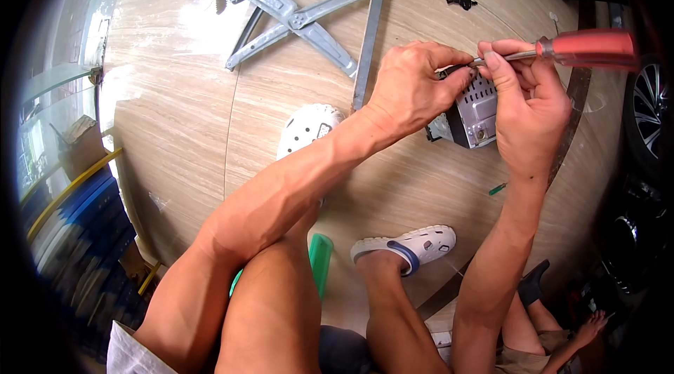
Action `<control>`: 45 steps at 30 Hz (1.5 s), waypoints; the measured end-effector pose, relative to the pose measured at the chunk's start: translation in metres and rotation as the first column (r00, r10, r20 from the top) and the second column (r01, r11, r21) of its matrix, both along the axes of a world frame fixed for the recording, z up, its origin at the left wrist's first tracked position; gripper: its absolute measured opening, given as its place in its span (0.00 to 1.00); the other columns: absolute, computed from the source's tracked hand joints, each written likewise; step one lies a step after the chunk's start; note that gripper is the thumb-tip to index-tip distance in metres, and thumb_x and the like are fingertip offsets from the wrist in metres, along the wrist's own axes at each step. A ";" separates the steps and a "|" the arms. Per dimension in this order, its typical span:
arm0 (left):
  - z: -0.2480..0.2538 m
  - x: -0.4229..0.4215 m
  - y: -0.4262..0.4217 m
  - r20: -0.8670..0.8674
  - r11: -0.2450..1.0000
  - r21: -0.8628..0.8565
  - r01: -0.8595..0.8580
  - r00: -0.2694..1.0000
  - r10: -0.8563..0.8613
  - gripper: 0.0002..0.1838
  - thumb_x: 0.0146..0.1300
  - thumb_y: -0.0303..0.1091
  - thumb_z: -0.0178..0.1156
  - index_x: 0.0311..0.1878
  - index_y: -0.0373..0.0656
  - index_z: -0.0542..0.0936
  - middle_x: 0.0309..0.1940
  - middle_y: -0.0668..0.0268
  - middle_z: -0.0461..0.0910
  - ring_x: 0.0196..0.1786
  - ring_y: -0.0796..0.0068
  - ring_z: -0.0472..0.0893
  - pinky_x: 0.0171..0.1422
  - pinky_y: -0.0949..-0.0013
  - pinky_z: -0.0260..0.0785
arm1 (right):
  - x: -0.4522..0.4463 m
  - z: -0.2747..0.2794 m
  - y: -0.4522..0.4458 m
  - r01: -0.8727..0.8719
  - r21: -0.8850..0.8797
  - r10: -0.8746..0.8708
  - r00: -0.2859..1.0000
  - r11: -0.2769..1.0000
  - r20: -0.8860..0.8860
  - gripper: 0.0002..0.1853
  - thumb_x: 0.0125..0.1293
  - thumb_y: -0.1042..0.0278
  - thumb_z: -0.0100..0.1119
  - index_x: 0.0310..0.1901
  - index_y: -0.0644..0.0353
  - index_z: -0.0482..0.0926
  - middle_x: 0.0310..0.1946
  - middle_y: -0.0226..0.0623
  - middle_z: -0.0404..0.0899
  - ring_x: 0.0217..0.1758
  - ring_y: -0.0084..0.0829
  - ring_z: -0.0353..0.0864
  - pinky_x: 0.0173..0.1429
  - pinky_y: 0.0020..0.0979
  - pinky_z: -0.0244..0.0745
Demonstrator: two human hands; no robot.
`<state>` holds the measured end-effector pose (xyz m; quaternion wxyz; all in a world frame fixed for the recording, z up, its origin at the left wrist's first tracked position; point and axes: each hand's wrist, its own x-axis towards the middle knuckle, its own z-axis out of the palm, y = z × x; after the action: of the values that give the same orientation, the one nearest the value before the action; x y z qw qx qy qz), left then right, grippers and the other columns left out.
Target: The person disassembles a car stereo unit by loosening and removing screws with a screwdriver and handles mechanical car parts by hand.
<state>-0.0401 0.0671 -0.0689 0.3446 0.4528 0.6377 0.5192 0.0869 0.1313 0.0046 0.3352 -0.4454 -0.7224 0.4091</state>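
Observation:
A metal box with slotted vents stands on the tiled floor below my hands. My right hand pinches the shaft of a screwdriver with a red handle, which points left toward the top edge of the box. My left hand is at the box's upper left, its thumb and forefinger closed near the screwdriver's tip. Whatever lies between those fingertips is too small to make out.
A metal scissor-type bracket and a long metal bar lie at the upper middle. A black part and a small green tool are on the floor. Another person's hand shows at the lower right.

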 end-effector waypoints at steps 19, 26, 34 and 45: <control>-0.001 0.001 -0.001 0.044 0.999 -0.038 -0.011 0.999 0.013 0.14 0.63 0.34 0.74 0.49 0.39 0.91 0.41 0.52 0.90 0.47 0.61 0.88 0.53 0.62 0.80 | -0.006 0.004 -0.002 -0.011 -0.129 -0.008 0.988 0.992 -0.151 0.07 0.75 0.81 0.60 0.51 0.68 0.81 0.40 0.36 0.89 0.45 0.27 0.89 0.54 0.28 0.83; 0.003 -0.001 -0.001 0.101 0.998 -0.070 0.000 0.995 0.007 0.14 0.62 0.39 0.70 0.47 0.44 0.92 0.42 0.49 0.89 0.50 0.49 0.86 0.59 0.54 0.78 | -0.004 0.001 0.002 0.007 0.120 -0.022 0.992 0.993 0.124 0.10 0.70 0.75 0.70 0.50 0.66 0.82 0.36 0.32 0.88 0.38 0.24 0.89 0.45 0.28 0.84; 0.003 -0.001 -0.001 0.044 0.999 -0.054 0.000 0.999 0.003 0.15 0.63 0.35 0.74 0.50 0.39 0.91 0.41 0.51 0.90 0.47 0.61 0.88 0.53 0.62 0.81 | -0.001 0.000 0.000 -0.056 -0.134 0.041 0.993 0.989 -0.114 0.10 0.75 0.77 0.61 0.55 0.67 0.82 0.47 0.38 0.87 0.53 0.28 0.87 0.59 0.30 0.81; 0.001 -0.002 -0.003 0.097 0.996 -0.081 0.028 0.995 -0.020 0.15 0.63 0.35 0.74 0.51 0.39 0.90 0.44 0.52 0.90 0.48 0.64 0.88 0.54 0.63 0.79 | -0.005 0.008 0.002 0.047 0.014 -0.048 0.991 0.999 0.125 0.08 0.69 0.79 0.70 0.46 0.68 0.81 0.36 0.37 0.89 0.40 0.24 0.90 0.47 0.27 0.84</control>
<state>-0.0418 0.0640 -0.0680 0.3995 0.4205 0.6356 0.5094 0.0817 0.1335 0.0125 0.3011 -0.4856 -0.7334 0.3682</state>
